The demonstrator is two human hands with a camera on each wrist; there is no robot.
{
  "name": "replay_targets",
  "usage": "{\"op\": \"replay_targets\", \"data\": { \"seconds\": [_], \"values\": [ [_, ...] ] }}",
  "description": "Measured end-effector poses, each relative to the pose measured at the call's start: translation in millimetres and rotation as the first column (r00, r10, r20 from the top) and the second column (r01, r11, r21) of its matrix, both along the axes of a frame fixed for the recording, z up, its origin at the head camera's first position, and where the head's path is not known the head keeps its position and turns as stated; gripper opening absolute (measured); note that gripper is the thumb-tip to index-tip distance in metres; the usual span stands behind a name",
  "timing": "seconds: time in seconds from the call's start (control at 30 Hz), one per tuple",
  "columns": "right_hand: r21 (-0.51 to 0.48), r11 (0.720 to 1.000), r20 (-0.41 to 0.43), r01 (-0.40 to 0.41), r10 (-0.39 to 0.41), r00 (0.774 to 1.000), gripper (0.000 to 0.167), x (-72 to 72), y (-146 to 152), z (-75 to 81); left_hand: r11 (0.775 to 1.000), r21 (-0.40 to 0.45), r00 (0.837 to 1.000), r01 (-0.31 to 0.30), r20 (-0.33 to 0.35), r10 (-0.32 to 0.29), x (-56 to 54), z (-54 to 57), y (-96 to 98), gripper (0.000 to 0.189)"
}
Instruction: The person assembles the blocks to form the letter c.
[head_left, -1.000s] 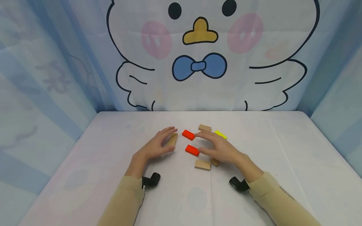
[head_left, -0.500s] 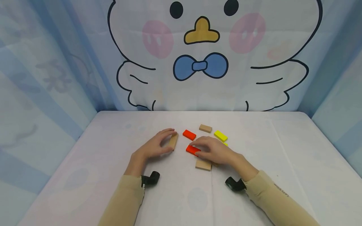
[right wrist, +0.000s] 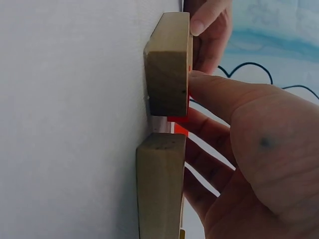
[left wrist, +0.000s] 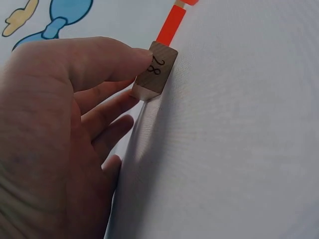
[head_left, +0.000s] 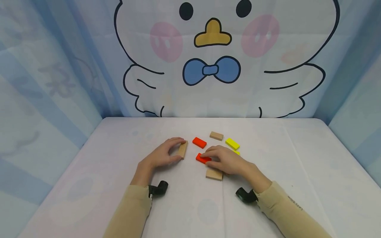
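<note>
My left hand pinches a plain wooden block between thumb and fingertips, at the left of the group. In the left wrist view, the thumb lies against that block's face, marked "28". Across from it, my right hand has its thumb and index finger at opposite sides of the nearer red block, gripping it on the table. In the right wrist view, wooden blocks stand before the fingers and hide most of the red block.
Behind lie a second red block, a wooden block and a yellow block. Another yellow block is partly covered by the right hand. A wooden block lies nearer me. A printed curtain hangs beyond the white table.
My right hand has drawn toward me and lowered its fingers onto the nearer red block, uncovering the yellow block behind. My left hand has stayed at its wooden block, shifting only slightly.
</note>
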State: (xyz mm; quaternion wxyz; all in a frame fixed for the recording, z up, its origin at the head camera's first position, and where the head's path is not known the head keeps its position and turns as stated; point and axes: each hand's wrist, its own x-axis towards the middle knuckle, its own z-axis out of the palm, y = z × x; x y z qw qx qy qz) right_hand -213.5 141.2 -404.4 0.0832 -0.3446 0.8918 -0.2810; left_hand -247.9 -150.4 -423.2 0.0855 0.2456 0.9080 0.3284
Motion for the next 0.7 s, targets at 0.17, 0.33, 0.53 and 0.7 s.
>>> {"op": "replay_targets", "data": {
  "seconds": [0.17, 0.33, 0.53, 0.7],
  "values": [
    [0.009, 1.000, -0.004, -0.004, 0.004, 1.000, 0.035, 0.3, -0.9, 1.3, 1.000, -0.002, 1.000, 0.011, -0.013, -0.011, -0.5, 0.5, -0.2, 0.060],
    [0.013, 1.000, -0.009, 0.004, -0.004, 1.000, 0.033, 1.5, -0.9, 1.7, 1.000, -0.012, 1.000, 0.010, -0.009, -0.010, 0.2, 2.0, 1.4, 0.060],
    [0.009, 1.000, -0.026, 0.000, 0.001, 1.000, 0.032, 1.6, -0.3, 1.7, 1.000, -0.015, 0.999, 0.023, -0.024, -0.023, -0.3, 1.8, 1.7, 0.060],
    [0.018, 1.000, -0.030, -0.003, 0.004, 1.000, 0.034, 1.8, 0.4, 1.3, 0.999, -0.017, 0.999, 0.031, -0.026, -0.031, -1.7, 0.7, 2.9, 0.060]
  ]
}}
